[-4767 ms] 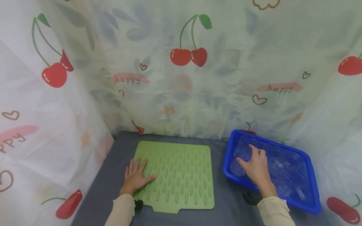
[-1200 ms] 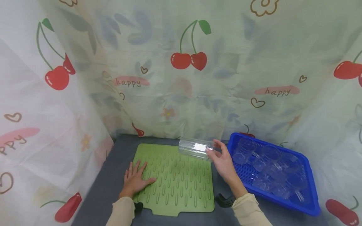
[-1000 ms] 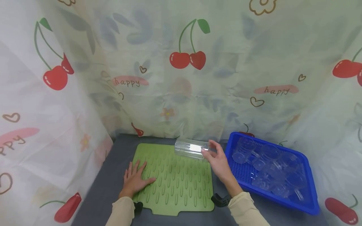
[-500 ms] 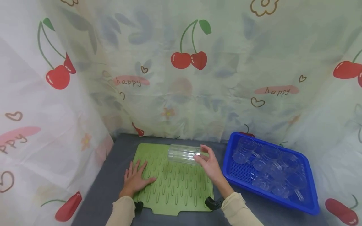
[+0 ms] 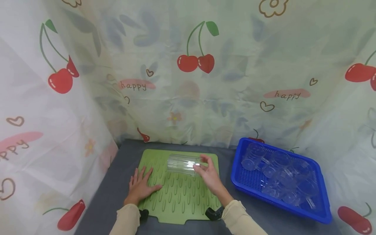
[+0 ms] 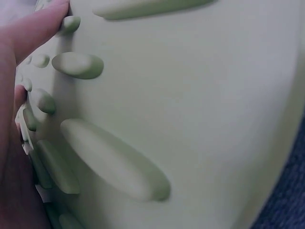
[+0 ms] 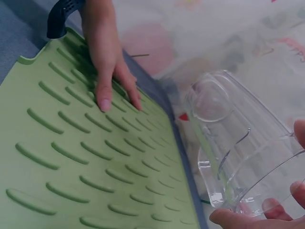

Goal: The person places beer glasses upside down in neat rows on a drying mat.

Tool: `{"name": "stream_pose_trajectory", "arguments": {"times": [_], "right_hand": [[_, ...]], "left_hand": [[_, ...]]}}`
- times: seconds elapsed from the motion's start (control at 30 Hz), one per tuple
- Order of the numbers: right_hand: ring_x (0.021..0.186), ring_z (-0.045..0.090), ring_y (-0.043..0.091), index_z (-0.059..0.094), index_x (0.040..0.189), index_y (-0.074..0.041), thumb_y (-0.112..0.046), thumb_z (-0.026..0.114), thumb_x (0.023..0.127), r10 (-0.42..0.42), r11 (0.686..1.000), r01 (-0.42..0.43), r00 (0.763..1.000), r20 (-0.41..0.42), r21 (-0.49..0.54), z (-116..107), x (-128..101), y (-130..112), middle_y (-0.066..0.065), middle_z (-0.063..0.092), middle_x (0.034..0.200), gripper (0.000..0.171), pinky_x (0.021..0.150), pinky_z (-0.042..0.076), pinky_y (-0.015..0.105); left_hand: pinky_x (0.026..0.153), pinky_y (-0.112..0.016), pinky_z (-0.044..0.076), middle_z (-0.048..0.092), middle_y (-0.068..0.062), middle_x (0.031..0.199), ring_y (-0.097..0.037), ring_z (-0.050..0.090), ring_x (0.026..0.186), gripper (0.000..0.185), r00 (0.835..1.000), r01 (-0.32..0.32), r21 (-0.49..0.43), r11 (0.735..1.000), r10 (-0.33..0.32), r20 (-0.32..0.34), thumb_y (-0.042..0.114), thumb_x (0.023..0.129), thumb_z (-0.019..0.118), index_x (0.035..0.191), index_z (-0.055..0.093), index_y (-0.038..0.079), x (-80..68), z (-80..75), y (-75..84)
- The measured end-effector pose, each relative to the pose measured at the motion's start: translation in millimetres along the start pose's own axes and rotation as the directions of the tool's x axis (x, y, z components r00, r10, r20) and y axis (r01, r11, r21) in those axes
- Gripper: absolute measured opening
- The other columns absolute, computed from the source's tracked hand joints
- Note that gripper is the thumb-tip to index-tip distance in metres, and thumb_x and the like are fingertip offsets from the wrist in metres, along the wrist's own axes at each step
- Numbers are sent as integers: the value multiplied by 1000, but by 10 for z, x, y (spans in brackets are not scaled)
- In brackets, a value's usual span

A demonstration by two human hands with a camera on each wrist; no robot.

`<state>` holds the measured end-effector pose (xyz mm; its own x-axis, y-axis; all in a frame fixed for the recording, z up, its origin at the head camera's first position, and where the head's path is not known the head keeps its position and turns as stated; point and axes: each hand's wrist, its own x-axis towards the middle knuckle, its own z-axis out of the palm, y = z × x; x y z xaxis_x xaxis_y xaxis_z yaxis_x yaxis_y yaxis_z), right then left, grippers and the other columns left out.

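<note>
My left hand (image 5: pixel 142 186) rests on the left side of a green draining mat (image 5: pixel 183 200) with raised oval ridges, its fingers spread. Above the mat's far half, a clear mug (image 5: pixel 179 164) lies sideways in the air. My right hand (image 5: pixel 209 173) grips it at its right end between thumb and fingers. In the right wrist view the same mug (image 7: pixel 238 129) shows its round end pointing away, and a clear handle (image 7: pixel 209 179) along one side. The left wrist view has the mat (image 6: pixel 190 95) filling most of it, with part of my hand (image 6: pixel 14 119) at the edge.
To the right stands a blue basket (image 5: pixel 236 163) with perforated walls, holding several clear mugs (image 5: pixel 280 160). Both rest on a dark grey tabletop (image 5: pixel 117 182). A cherry-printed curtain (image 5: pixel 188 98) encloses the back and sides. Black wrist mounts (image 5: pixel 214 213) sit below the hands.
My right hand has taken a mug from the basket and carried it left over the mat, lowering it slightly in the last second. My left hand stays put.
</note>
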<state>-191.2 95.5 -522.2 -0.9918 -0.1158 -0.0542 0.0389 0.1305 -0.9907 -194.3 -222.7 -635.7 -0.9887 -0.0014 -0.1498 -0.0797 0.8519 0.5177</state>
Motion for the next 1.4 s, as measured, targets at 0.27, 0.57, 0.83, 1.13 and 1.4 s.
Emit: {"name": "stream_pose_trajectory", "arguments": {"times": [0.27, 0.57, 0.83, 1.13, 1.4], "right_hand": [[140, 46, 46, 35, 150, -11, -25, 69, 98, 10, 999, -11, 1000, 21, 50, 93, 34, 114, 21, 36, 149, 64, 108, 50, 53], [144, 41, 47, 33, 151, -13, -27, 68, 99, 17, 998, -20, 998, 60, 62, 151, 38, 201, 20, 33, 151, 65, 114, 44, 58], [145, 38, 50, 31, 153, -9, -19, 65, 100, 12, 998, -15, 998, 62, 55, 187, 33, 235, 24, 31, 153, 64, 114, 43, 58], [145, 35, 53, 29, 153, -3, -13, 64, 100, 8, 999, -10, 998, 56, 32, 184, 25, 292, 27, 31, 153, 64, 115, 42, 60], [147, 34, 51, 33, 152, -8, -16, 67, 99, 4, 999, -8, 997, 77, 47, 163, 37, 301, 24, 29, 153, 63, 116, 42, 59]], "left_hand": [[123, -72, 0, 13, -17, 172, -47, -5, 158, 102, 1000, -16, -18, 1000, 16, -20, 70, 81, 71, 162, 32, 22, -68, -77, 66], [122, -73, 1, 17, -19, 171, -49, -2, 158, 94, 998, -34, -43, 999, 31, -63, 64, 87, 68, 161, 34, 17, -64, -51, -5], [121, -74, -6, 14, -19, 171, -50, -9, 157, 81, 997, -4, -70, 998, -1, -71, 62, 99, 53, 162, 30, 18, -87, -53, 74], [121, -75, 2, 17, -17, 171, -50, -4, 157, 72, 988, -80, -111, 991, 64, -143, 60, 104, 41, 163, 28, 20, -88, -106, 264], [119, -78, 2, 13, -15, 172, -52, -3, 157, 74, 983, -146, -189, 971, 121, -138, 58, 104, 44, 164, 22, 20, -106, -197, 522]]}}
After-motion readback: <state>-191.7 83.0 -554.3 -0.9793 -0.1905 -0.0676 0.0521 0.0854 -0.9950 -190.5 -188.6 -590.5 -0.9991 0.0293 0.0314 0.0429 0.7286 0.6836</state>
